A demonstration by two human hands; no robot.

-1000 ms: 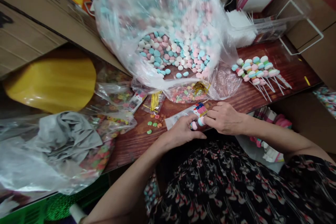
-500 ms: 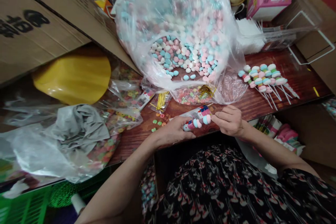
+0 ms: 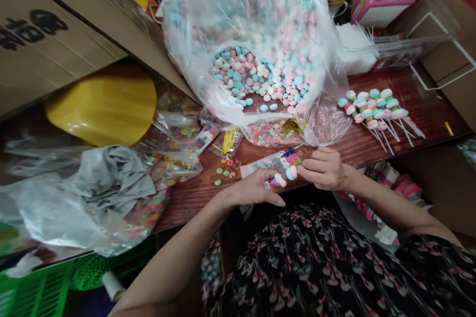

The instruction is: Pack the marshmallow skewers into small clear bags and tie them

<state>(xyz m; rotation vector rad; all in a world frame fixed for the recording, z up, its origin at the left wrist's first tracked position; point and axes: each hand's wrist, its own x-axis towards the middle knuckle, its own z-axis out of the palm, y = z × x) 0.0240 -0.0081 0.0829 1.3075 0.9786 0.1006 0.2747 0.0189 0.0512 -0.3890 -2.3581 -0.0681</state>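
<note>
At the table's front edge, a candy stick (image 3: 291, 173) of pink, blue and white macaron-shaped candies lies partly under my left hand (image 3: 255, 188). Fingers of that hand curl over its left end, where a printed wrapper shows, while the thumb stands apart below. My right hand (image 3: 324, 169) is closed at the other end, fingertips pinched; the stick itself is hidden there. Just behind the hands are clear printed plastic bags (image 3: 273, 159), lying flat. To the right rests a pile of finished-looking candy sticks (image 3: 372, 109) with white handles.
A large clear bag (image 3: 238, 15) of loose pastel candies lies open at the back. Gold twist ties (image 3: 230, 141) and small ring candies (image 3: 226, 173) are left of my hands. A grey cloth (image 3: 113, 176), a cardboard box (image 3: 55, 34) and a clear bin (image 3: 401, 49) flank the table.
The view has swung slightly left. My right hand moved off the candies to the stick's end, then closer in again; my left thumb has spread downward, and fewer candies show now.
</note>
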